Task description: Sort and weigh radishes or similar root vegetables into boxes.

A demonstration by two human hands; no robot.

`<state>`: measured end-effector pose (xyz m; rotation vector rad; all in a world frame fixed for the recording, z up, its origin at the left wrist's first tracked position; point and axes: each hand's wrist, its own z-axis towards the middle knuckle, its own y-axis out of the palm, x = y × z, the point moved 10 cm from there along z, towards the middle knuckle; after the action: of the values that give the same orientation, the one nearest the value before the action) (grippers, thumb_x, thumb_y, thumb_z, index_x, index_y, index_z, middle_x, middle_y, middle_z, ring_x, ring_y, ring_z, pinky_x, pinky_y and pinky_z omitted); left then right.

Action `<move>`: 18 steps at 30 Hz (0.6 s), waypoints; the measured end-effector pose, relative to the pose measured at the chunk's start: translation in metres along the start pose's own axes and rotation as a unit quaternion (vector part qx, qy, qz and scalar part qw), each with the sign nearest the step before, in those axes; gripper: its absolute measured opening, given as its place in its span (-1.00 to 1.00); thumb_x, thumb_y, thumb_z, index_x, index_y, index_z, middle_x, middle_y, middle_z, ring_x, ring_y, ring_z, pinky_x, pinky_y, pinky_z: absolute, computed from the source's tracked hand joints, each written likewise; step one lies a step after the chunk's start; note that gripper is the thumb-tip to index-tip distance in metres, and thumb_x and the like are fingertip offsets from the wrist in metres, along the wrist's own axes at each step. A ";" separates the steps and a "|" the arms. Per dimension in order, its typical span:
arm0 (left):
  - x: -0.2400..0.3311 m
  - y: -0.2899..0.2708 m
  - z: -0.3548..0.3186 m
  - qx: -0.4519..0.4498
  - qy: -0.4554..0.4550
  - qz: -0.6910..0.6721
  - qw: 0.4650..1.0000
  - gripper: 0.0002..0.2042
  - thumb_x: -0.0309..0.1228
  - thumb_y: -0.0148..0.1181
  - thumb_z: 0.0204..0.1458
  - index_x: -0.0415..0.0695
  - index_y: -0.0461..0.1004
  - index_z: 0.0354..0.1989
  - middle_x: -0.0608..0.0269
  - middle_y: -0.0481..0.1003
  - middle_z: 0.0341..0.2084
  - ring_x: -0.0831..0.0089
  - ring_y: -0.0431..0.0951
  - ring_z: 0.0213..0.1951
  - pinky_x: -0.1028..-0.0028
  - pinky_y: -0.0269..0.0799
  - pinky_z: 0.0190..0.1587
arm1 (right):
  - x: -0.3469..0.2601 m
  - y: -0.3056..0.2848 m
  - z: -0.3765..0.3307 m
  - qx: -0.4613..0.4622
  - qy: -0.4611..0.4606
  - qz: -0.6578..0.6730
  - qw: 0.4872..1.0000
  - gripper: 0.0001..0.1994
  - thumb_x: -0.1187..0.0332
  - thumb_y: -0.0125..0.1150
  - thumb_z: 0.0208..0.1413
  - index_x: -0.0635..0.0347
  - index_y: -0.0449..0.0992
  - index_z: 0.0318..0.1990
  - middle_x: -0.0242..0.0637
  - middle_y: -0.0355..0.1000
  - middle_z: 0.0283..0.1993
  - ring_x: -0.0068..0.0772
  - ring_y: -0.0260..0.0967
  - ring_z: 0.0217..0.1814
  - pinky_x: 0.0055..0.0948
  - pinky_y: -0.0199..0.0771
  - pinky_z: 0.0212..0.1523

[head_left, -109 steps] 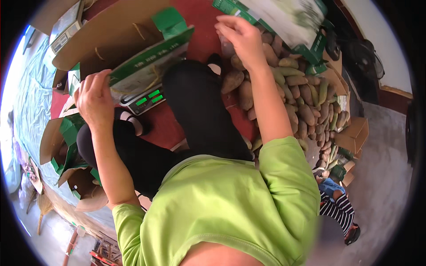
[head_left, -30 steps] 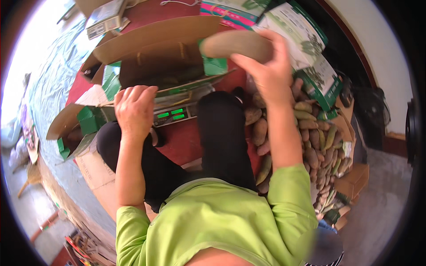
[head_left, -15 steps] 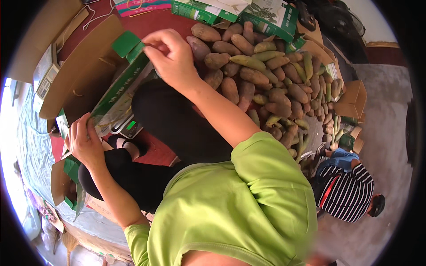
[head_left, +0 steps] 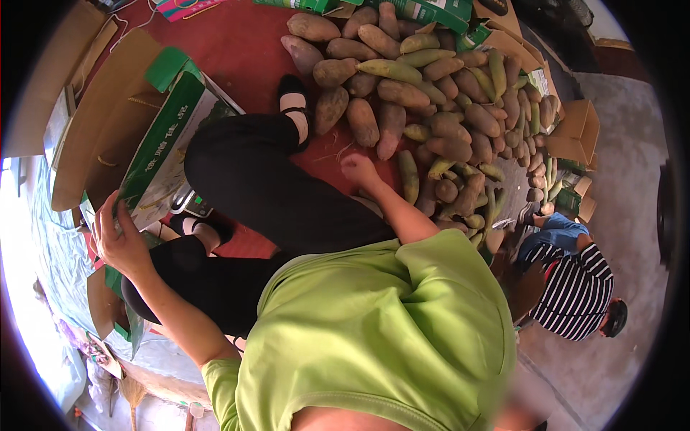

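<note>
At nine o'clock the left hand (head_left: 122,244) has its thumb and fingers closed on the near rim of the green-and-white carton (head_left: 159,149) at ten. Toward twelve the right hand (head_left: 361,172) is curled, its contents indiscernible, beside brown-and-green cucumber-like vegetables (head_left: 450,127) at one. Gripping one mid-length, carton braced, should avoid bruising.

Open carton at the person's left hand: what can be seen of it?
The open carton looks like cardboard: plain brown inside, green and white with printing outside. A green flap sticks out at its far end, and pale cord handles show on the brown far wall. It stands ahead and to the person's left, slanting across the view. The left hand holds the near wall's top edge. Whether the scale beside it bears it is hidden; its contents cannot be made out.
</note>
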<state>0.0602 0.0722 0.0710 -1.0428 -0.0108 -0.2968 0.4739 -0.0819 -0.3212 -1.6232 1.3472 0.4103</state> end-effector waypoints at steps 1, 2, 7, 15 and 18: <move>-0.002 -0.001 -0.001 0.005 -0.006 -0.005 1.000 -0.86 -0.45 0.14 -0.01 -0.03 0.54 -0.27 0.36 0.54 -0.36 0.35 0.53 -0.31 0.40 0.36 -0.23 | 0.025 0.013 -0.006 -0.055 0.046 -0.043 0.996 -0.79 0.44 0.21 -0.13 0.25 0.50 -0.27 -0.25 0.50 -0.39 -0.43 0.46 -0.35 -0.46 0.46 -0.30; 0.000 0.000 0.000 0.002 -0.003 -0.006 1.000 -0.86 -0.45 0.14 -0.01 -0.03 0.54 -0.27 0.36 0.54 -0.36 0.35 0.53 -0.31 0.40 0.36 -0.23 | 0.041 0.013 -0.011 -0.054 0.050 -0.041 0.996 -0.79 0.44 0.21 -0.13 0.25 0.50 -0.27 -0.25 0.50 -0.39 -0.43 0.46 -0.35 -0.46 0.46 -0.30; -0.001 0.004 0.000 -0.002 -0.001 0.031 1.000 -0.85 -0.46 0.13 0.00 -0.05 0.53 -0.25 0.33 0.55 -0.35 0.34 0.53 -0.31 0.39 0.36 -0.22 | 0.087 0.005 -0.027 -0.063 0.087 -0.189 0.976 -0.77 0.36 0.25 -0.22 0.13 0.53 -0.31 -0.17 0.51 -0.33 -0.16 0.46 -0.21 -0.30 0.44 -0.13; -0.001 0.004 0.000 0.011 -0.009 0.030 0.999 -0.85 -0.44 0.13 0.00 -0.03 0.53 -0.24 0.34 0.56 -0.36 0.35 0.54 -0.31 0.40 0.35 -0.24 | 0.064 -0.002 -0.034 -0.083 0.093 -0.326 0.937 -0.70 0.38 0.17 -0.15 0.01 0.47 -0.16 -0.15 0.36 -0.06 -0.06 0.26 0.06 -0.22 0.33 0.06; 0.000 0.005 0.001 0.011 -0.017 0.030 0.999 -0.85 -0.43 0.13 0.01 -0.02 0.53 -0.24 0.35 0.56 -0.36 0.35 0.55 -0.31 0.39 0.34 -0.24 | 0.074 0.002 -0.037 -0.126 0.103 -0.387 0.907 -0.67 0.37 0.08 -0.08 -0.02 0.43 -0.08 -0.15 0.30 0.02 -0.05 0.20 0.12 -0.17 0.30 0.08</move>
<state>0.0614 0.0749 0.0675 -1.0241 -0.0134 -0.2230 0.4856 -0.1540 -0.3593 -2.3073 0.6986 -0.0792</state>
